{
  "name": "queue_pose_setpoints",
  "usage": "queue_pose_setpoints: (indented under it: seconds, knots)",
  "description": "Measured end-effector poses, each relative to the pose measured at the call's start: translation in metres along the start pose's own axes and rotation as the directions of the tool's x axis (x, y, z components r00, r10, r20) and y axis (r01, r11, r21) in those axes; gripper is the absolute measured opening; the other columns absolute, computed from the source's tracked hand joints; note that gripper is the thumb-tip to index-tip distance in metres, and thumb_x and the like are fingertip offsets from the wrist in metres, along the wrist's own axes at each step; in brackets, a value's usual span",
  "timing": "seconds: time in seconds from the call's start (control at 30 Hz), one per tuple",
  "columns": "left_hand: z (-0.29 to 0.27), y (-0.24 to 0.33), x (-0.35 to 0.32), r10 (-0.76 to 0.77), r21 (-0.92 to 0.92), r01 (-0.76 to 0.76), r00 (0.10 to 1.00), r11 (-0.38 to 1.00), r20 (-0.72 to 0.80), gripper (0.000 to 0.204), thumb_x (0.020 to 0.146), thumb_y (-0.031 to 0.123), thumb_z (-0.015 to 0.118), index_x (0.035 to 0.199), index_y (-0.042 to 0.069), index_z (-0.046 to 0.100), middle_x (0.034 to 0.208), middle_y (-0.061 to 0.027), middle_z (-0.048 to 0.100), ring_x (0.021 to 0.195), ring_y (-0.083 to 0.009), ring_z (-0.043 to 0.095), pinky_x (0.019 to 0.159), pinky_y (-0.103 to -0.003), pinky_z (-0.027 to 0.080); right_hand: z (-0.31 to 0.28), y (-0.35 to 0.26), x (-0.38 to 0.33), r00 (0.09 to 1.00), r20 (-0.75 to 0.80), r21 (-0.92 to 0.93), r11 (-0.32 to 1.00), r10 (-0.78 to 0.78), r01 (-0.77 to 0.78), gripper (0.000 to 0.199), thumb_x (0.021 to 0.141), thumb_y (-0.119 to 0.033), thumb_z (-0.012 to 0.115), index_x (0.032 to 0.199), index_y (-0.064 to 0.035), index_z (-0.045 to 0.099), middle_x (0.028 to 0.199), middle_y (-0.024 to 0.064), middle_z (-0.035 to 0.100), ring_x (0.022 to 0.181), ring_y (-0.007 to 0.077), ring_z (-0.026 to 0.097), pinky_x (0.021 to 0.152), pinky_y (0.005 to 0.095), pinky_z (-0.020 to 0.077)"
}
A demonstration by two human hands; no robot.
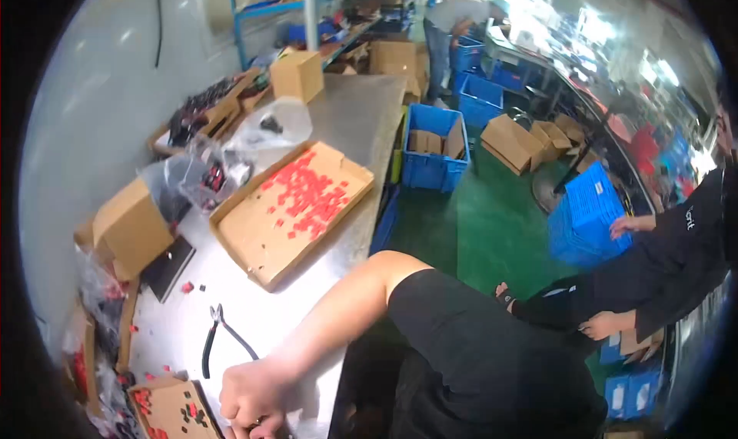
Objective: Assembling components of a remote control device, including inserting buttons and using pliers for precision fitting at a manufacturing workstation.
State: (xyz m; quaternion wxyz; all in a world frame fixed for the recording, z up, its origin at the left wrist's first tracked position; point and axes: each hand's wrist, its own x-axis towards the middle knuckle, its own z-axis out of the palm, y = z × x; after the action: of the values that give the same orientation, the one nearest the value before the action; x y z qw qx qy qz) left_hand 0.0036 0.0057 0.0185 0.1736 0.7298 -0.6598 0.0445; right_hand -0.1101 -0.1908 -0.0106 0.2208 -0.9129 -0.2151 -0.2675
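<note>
My right hand (255,397) is low in the view over the white table (173,343), its fingers curled together. A small dark glint shows between the fingers, too small to name. Just beyond the hand lie cutting pliers (218,321) with black handles, spread apart; one handle end is close to the knuckles. Left of the hand, a small cardboard tray (173,410) contains red and black small pieces. Farther up, a larger shallow cardboard tray (250,251) holds many small red pieces (307,193). My left hand does not show.
Cardboard boxes (132,227), a dark flat case (167,268) and clear plastic bags (280,124) line the table's left side. Right of the table stand blue crates (436,147) on a green floor. A person in black (646,262) sits at the right; another person (453,31) bends at the back.
</note>
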Motion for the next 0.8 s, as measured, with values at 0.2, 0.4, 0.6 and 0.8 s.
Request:
queue_pose_setpoints:
  seconds: [0.2,0.4,0.6,0.8]
  knots:
    - [-0.001,-0.018,-0.003,-0.091,0.028,0.089,0.991,0.996,0.097,0.071,0.091,0.034,0.071,0.15,0.003,0.047,0.101,-0.0214,0.066,0.086,-0.0394,0.067,0.074,-0.044,0.056,0.011,-0.001,-0.007,0.995,0.002,0.067,0.993,0.099,-0.099,0.03,0.099,-0.038,0.058,0.096,-0.0138,0.075,0.109,0.002,0.075,0.09,0.0225,0.071,0.067,0.0394,0.0555]
    - [0.014,-0.009,0.016,-0.049,0.017,0.047,0.986,0.999,0.162,0.074,0.091,0.036,0.071,0.153,0.004,0.045,0.102,-0.0221,0.065,0.085,-0.0405,0.067,0.073,-0.045,0.056,0.009,-0.007,-0.013,0.963,-0.2,0.284,0.951,0.182,-0.121,0.028,0.097,-0.036,0.061,0.088,-0.0156,0.078,0.106,0.001,0.077,0.084,0.0234,0.072,0.062,0.0381,0.0542]
    - [-0.003,0.005,0.008,-0.145,0.055,0.137,0.969,0.989,0.2,0.077,0.089,0.032,0.071,0.156,0.007,0.043,0.108,-0.0235,0.065,0.089,-0.0425,0.067,0.076,-0.047,0.056,0.01,-0.007,-0.008,0.992,-0.072,0.181,0.979,0.107,-0.092,0.037,0.097,-0.044,0.062,0.083,-0.0126,0.076,0.101,0.0039,0.076,0.081,0.0263,0.07,0.062,0.0408,0.054]
    - [0.011,-0.016,0.019,-0.109,-0.115,0.129,0.98,0.985,0.166,0.068,0.093,0.032,0.069,0.154,0.011,0.047,0.113,-0.024,0.066,0.098,-0.0446,0.067,0.083,-0.047,0.057,0.004,-0.011,-0.01,0.963,0.065,0.103,0.959,0.26,-0.266,0.037,0.097,-0.046,0.062,0.094,-0.0112,0.075,0.096,0.0062,0.075,0.082,0.0266,0.07,0.066,0.0403,0.055]
